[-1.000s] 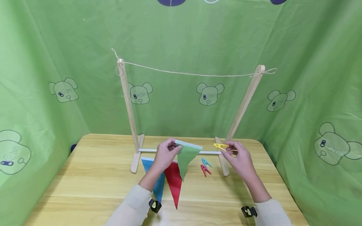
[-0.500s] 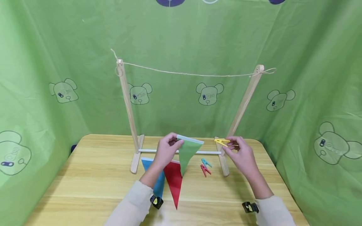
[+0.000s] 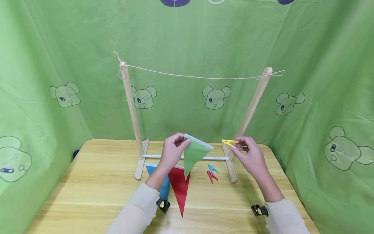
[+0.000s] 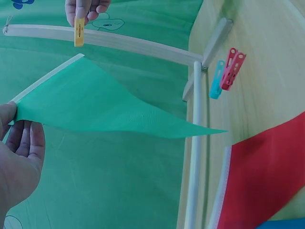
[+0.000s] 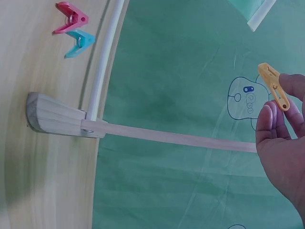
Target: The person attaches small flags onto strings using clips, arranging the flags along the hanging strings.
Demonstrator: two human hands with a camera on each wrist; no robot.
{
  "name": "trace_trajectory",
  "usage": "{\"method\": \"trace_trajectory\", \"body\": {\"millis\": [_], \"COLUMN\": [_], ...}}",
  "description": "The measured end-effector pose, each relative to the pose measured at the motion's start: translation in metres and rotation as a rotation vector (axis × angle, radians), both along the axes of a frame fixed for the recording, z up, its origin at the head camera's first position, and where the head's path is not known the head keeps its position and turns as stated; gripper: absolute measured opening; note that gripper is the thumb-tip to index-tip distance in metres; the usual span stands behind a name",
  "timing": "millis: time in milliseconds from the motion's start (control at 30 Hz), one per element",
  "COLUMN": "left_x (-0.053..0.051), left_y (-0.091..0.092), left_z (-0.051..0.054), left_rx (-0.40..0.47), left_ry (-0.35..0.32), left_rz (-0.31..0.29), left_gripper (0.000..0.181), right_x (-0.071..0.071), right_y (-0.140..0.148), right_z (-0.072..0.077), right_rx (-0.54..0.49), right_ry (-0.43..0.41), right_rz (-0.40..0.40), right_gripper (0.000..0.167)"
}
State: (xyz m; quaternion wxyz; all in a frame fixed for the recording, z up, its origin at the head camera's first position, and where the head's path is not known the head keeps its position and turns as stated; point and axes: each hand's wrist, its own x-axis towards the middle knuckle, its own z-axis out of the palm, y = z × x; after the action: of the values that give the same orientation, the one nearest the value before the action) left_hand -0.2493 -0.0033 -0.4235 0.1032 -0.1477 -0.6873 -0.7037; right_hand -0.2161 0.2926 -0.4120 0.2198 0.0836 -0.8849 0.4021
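Note:
Between thumb and fingers, my left hand (image 3: 173, 152) pinches a green pennant (image 3: 194, 154) by the left end of its white top edge. The pennant hangs above the table, its point downward in front of a red pennant (image 3: 179, 187). My right hand (image 3: 249, 156) pinches a yellow clothespin (image 3: 229, 143), which points left toward the green pennant but is apart from it. On the table lie a blue pennant (image 3: 165, 188), partly hidden by my left arm, and the red one beside it. A light blue clothespin (image 3: 213, 168) and a pink clothespin (image 3: 212, 176) lie close together.
Behind my hands stands a wooden frame with a left post (image 3: 130, 107) and a right post (image 3: 252, 104). A string (image 3: 190, 76) sags between their tops, and a white rod (image 3: 214, 158) joins the feet. Green cloth (image 3: 181, 39) surrounds the wooden table (image 3: 96, 182).
Both hands have risen, bringing up the green pennant and the yellow clothespin. The pennant's top edge now slopes more steeply down to the right. The things on the table have stayed put.

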Motion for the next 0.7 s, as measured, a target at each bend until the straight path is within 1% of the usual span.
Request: {"method": "trace_trajectory", "body": {"millis": [167,367,533,700], "left_x": [-0.003,-0.007,-0.01,-0.014], "left_y": [0.002,0.005,0.007,0.01], "left_z": [0.006,0.012,0.016,0.021], "left_rx": [0.009,0.026,0.037,0.033], "left_ry": [0.025,0.05,0.047,0.047], "left_rz": [-0.01,-0.018,-0.018,-0.016], "left_gripper": [0.011,0.011,0.011,0.012], "right_x": [-0.001,-0.002,-0.003,-0.004], "right_y": [0.001,0.003,0.004,0.005], "right_z": [0.008,0.017,0.023,0.028], "right_rx": [0.0,0.02,0.031,0.028], "right_ry": [0.023,0.056,0.089,0.104], "right_rz": [0.009,-0.002,0.0,0.01], "right_gripper": [0.032,0.033,0.033,0.033]}}
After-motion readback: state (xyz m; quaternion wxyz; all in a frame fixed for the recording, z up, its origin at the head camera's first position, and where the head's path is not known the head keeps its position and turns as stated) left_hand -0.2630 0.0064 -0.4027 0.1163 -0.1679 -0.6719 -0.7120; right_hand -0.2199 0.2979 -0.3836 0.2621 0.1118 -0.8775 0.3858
